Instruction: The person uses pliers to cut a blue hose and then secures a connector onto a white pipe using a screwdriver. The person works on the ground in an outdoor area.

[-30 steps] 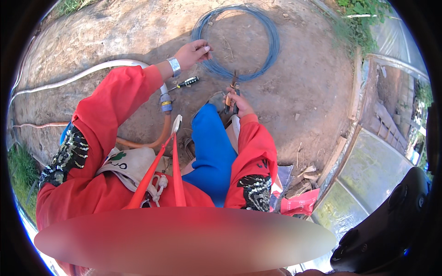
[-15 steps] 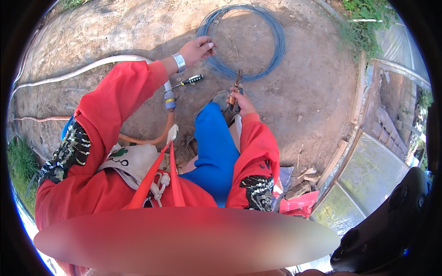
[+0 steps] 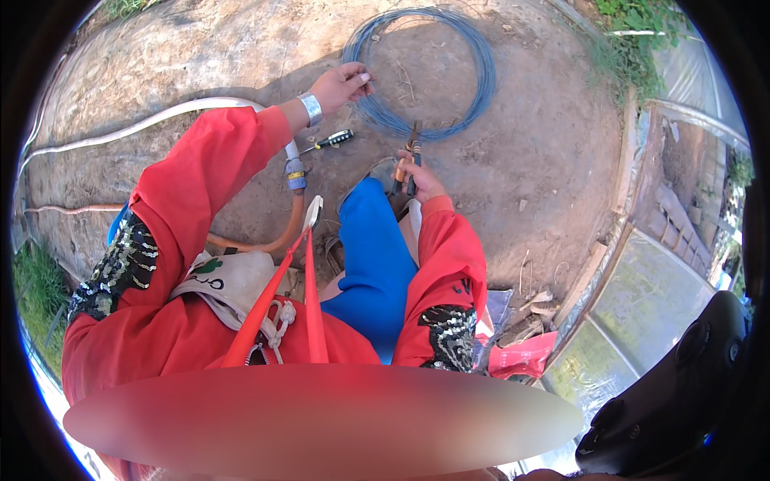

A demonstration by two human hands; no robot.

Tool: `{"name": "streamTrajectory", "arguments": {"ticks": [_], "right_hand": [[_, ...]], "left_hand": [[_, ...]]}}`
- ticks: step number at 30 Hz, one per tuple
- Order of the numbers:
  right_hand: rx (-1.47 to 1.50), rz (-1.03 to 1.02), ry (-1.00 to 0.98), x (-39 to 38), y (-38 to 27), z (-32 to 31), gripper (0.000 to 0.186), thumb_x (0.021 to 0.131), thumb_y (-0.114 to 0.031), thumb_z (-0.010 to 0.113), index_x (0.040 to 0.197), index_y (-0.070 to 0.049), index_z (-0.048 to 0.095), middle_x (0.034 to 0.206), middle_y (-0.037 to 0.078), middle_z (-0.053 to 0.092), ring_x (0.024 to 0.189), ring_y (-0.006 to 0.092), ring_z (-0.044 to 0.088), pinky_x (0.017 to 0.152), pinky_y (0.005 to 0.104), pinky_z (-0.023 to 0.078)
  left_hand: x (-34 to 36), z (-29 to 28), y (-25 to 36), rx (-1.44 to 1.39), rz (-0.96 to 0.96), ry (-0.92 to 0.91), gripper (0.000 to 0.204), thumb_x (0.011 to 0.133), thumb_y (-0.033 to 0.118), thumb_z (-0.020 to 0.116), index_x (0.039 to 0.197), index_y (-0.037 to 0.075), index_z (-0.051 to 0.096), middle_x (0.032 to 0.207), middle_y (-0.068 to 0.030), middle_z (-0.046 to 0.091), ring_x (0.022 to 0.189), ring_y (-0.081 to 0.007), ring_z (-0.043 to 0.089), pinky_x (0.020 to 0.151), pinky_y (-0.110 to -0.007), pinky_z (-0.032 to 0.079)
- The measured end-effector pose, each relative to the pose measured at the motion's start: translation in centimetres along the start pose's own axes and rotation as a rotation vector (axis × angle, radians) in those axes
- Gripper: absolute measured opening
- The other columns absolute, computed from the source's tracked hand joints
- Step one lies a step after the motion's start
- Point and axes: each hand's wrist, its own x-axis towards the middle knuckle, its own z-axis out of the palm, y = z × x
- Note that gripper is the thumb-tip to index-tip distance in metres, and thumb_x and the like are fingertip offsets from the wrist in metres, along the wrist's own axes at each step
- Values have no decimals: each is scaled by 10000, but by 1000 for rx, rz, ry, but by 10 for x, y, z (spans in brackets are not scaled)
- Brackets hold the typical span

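Note:
A coil of thin blue-grey wire lies on the dirt ahead of me. My left hand is over the coil's left edge, its thumb and fingers pinched together; whatever may be between them is too small to make out. In my right hand is a pair of pliers with orange and dark handles, jaws pointing away from me at the coil's near edge. Between my arms, a black-and-white handled screwdriver rests on the ground.
A white hose runs in from the left to a blue-grey coupling, where an orange hose continues. A red lanyard hangs before me. Wooden edging and plastic sheeting border the right side. A red packet lies near my right elbow.
The pliers' handles are spread slightly wider, and my right hand has shifted a little. The lanyard's end has swung forward and right. My left hand has barely moved.

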Motion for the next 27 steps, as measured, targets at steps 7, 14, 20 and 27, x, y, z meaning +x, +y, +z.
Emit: {"name": "streamTrajectory", "arguments": {"ticks": [7,14,20,27], "right_hand": [[-62,52,-73,4,2,-8,468,858,-110,590,1313,-186,510,993,7,598,873,195,644,567,305,458],[-44,0,-66,11,7,-1,413,888,-103,555,1297,-150,515,1046,47,602,903,209,635,656,376,524],[28,28,47,13,6,6,240,922,-185,571,1149,-112,546,975,93,648,839,241,652,690,399,550],[134,307,33,4,8,16,305,928,-389,556,1034,-104,577,893,134,668,747,276,654,678,427,546]], "left_hand": [[-15,1,6,134,80,35,347,988,303,511,1218,50,569,1021,-51,689,918,-135,652,806,-293,525],[-17,-6,1,129,98,20,381,988,308,512,1258,41,542,1053,-80,694,950,-153,659,842,-315,529],[-19,-6,-1,138,115,18,381,996,302,496,1272,42,535,1069,-83,691,962,-158,660,869,-325,524],[-16,3,-4,40,137,38,260,1004,239,470,1135,57,599,957,-10,686,872,-89,626,789,-260,512]]}}
